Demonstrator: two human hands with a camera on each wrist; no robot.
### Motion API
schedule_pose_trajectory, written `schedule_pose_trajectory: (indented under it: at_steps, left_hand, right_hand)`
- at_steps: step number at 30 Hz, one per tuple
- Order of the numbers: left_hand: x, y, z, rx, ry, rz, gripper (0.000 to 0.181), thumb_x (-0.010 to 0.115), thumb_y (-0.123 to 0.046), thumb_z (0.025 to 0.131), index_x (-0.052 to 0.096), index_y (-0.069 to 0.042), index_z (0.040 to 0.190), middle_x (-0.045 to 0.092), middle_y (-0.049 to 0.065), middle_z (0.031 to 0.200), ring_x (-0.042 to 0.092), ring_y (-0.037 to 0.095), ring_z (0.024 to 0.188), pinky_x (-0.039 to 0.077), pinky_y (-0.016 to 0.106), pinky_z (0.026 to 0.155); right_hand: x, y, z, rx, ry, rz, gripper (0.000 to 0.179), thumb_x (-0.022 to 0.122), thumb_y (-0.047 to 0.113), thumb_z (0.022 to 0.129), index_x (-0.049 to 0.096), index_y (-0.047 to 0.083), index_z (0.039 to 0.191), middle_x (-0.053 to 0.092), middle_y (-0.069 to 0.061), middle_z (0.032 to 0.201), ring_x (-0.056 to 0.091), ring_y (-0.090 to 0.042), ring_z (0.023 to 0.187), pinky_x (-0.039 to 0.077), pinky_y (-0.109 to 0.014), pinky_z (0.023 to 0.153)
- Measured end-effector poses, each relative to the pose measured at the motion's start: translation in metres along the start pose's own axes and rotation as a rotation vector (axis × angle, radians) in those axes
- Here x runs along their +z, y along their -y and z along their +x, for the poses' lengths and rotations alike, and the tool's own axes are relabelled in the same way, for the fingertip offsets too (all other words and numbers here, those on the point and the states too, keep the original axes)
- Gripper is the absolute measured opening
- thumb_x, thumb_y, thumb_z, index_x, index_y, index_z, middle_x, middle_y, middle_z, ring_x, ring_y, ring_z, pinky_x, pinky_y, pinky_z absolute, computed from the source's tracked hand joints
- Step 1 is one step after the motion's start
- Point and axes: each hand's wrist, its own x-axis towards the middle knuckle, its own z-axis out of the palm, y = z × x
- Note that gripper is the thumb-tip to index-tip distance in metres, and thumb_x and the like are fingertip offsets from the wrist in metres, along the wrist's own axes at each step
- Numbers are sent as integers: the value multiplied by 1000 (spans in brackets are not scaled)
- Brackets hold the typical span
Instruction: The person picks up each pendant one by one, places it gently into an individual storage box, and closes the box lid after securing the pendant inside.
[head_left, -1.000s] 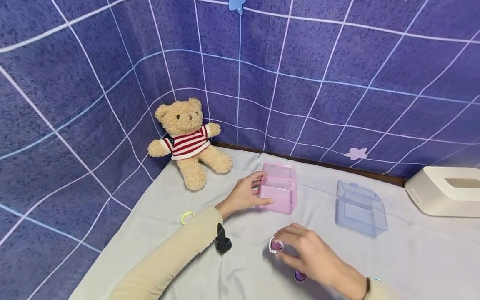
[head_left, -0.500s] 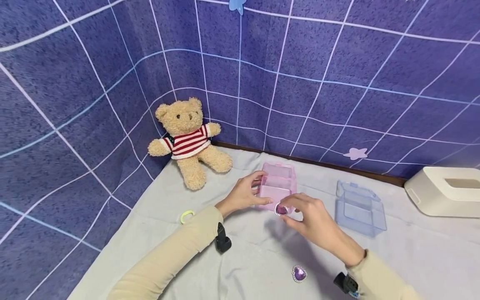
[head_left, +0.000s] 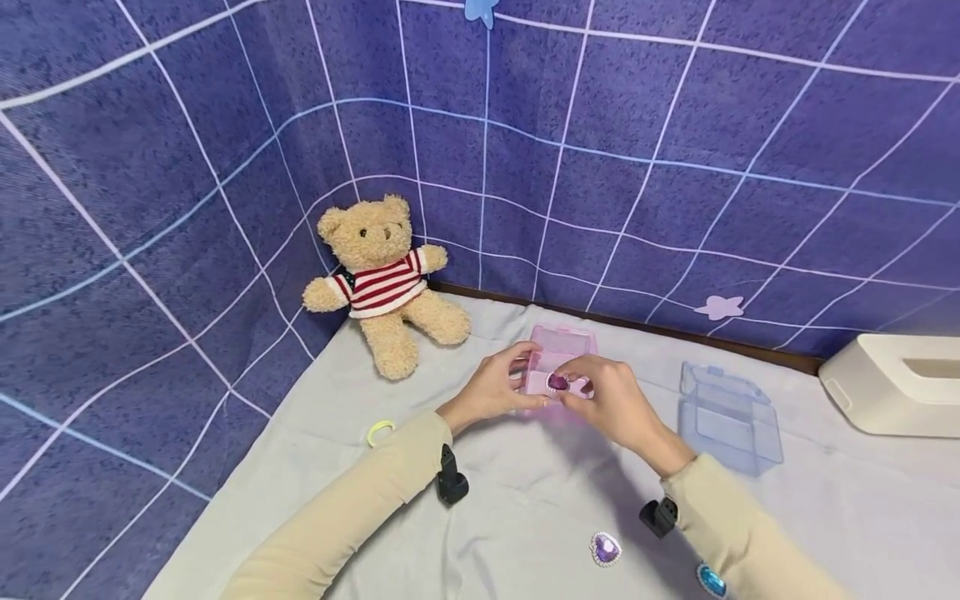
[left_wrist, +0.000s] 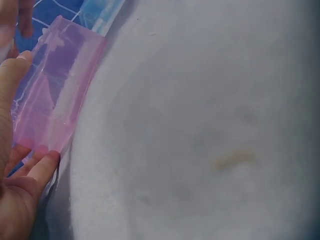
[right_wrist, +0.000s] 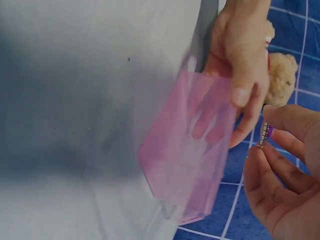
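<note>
In the head view, my left hand (head_left: pixel 493 387) holds the left side of a clear pink plastic box (head_left: pixel 542 364) with its lid up. The thumb lies at the front rim and the fingers along the side wall, as the left wrist view of the pink box (left_wrist: pixel 65 80) also shows. Between thumb and fingertips, my right hand (head_left: pixel 611 404) pinches a purple heart-shaped gem (head_left: pixel 557 382) with a beaded silver edge, over the box's opening. The right wrist view shows the gem (right_wrist: pixel 265 134) edge-on, above the rim. Another purple heart gem (head_left: pixel 605 549) lies on the cloth nearer to me.
A lidded clear blue box (head_left: pixel 729 425) stands open to the right. Beside my right sleeve lies a blue gem (head_left: pixel 711 580). A yellow-green ring (head_left: pixel 380 432) is left of my left forearm. A teddy bear (head_left: pixel 386 283) sits at the back left, a cream container (head_left: pixel 892 387) at the far right.
My right hand has lifted the purple heart gem from the cloth and carried it forward to over the pink box. The left hand has stayed on the box.
</note>
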Motion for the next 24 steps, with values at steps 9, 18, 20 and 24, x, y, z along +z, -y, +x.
schedule_pose_trajectory:
  at_steps: [9,18,20,24]
  left_hand:
    - [-2,-13,-4,5,10,7,80,86,-8,71,45,0,138,49,24,140,54,35,126,50,36,100]
    - [-4,-37,-12,26,25,11,75,82,-3,73,43,7,136,49,30,137,52,43,125,49,45,101]
    - [-4,-38,-12,29,28,13,74,82,-2,73,43,7,136,48,31,137,51,44,125,49,46,101]
    - [-4,-34,-11,18,31,20,75,82,-1,73,43,6,137,46,29,141,51,43,127,48,47,101]
  right_hand:
    - [17,-16,22,46,112,-47,15,76,4,78,73,3,92,74,-10,89,72,-24,79,60,-35,72]
    - [29,-28,38,-21,196,-105,10,77,-2,70,74,3,77,74,-8,73,70,-20,69,58,-29,64]
    - [31,-28,39,-23,209,-134,10,79,0,69,75,5,76,74,-6,73,70,-18,68,58,-30,63]
    - [35,-28,40,24,251,-175,10,82,6,69,76,10,75,76,-3,78,71,-20,74,58,-35,69]
